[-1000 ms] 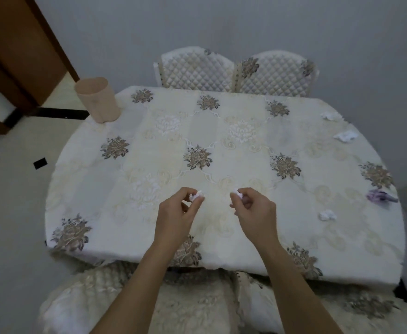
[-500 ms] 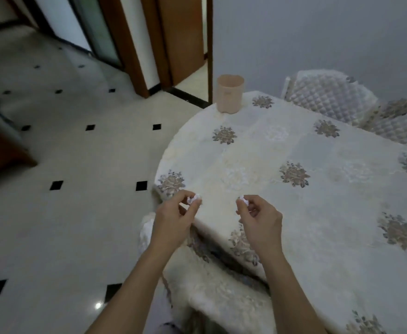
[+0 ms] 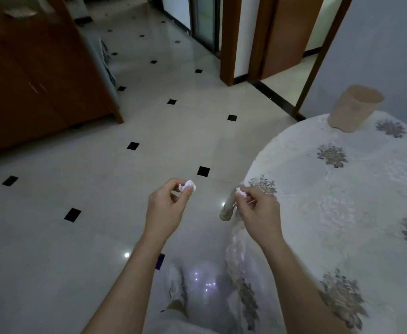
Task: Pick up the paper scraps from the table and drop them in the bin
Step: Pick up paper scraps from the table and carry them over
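My left hand (image 3: 166,208) pinches a small white crumpled paper scrap (image 3: 187,185) between thumb and fingers, held over the tiled floor. My right hand (image 3: 258,213) pinches a second white paper scrap (image 3: 241,192) at the left edge of the round table (image 3: 342,213), which is covered by a pale floral cloth. The beige bin (image 3: 354,108) stands upright at the table's far edge, well beyond and to the right of both hands. No other scraps show on the visible part of the table.
Pale floor tiles with black diamonds (image 3: 149,141) spread to the left. A brown wooden cabinet (image 3: 36,75) stands at the far left, and wooden door frames (image 3: 277,37) at the back. My white shoe (image 3: 176,283) is below the hands.
The view has swung left: the table moved to the right of frame and the floor, cabinet and doors came into view. Both hands keep the same pinch on their scraps.
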A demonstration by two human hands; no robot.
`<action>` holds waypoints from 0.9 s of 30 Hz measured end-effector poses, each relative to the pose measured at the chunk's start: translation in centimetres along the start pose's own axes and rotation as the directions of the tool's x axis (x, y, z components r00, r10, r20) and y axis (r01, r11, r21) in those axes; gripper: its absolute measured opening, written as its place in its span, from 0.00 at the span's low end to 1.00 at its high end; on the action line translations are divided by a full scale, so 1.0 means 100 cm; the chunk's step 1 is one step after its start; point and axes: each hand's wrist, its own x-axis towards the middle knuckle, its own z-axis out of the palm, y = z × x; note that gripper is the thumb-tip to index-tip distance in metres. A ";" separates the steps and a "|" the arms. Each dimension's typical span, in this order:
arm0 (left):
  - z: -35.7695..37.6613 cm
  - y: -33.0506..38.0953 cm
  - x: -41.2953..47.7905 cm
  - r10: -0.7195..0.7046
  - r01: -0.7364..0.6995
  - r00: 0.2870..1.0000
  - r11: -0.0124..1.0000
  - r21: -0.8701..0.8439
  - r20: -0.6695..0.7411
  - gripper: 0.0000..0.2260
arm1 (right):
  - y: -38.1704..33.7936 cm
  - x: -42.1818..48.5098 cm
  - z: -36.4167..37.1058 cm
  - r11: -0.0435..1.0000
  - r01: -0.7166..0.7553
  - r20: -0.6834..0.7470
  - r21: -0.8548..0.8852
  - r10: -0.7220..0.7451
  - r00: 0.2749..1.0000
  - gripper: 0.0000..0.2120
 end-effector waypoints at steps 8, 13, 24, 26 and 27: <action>-0.069 -0.059 0.146 -0.017 0.016 0.999 1.000 0.007 0.039 0.13 | -0.058 0.110 0.121 0.997 -0.081 -0.007 0.007 0.081 0.997 0.07; -0.084 -0.071 0.221 0.012 -0.012 0.998 1.000 -0.003 0.069 0.11 | -0.080 0.156 0.150 0.995 -0.083 -0.066 -0.058 0.079 0.995 0.06; -0.039 -0.078 0.342 0.068 -0.065 0.982 0.998 -0.024 0.176 0.13 | -0.076 0.260 0.178 0.988 -0.146 -0.102 -0.056 0.140 0.985 0.09; -0.027 -0.074 0.372 0.082 -0.081 0.977 0.997 -0.013 0.197 0.13 | -0.071 0.290 0.180 0.988 -0.145 -0.114 -0.046 0.139 0.984 0.09; -0.018 -0.072 0.389 0.087 -0.088 0.975 0.996 -0.003 0.203 0.13 | -0.068 0.306 0.180 0.988 -0.148 -0.119 -0.049 0.142 0.983 0.08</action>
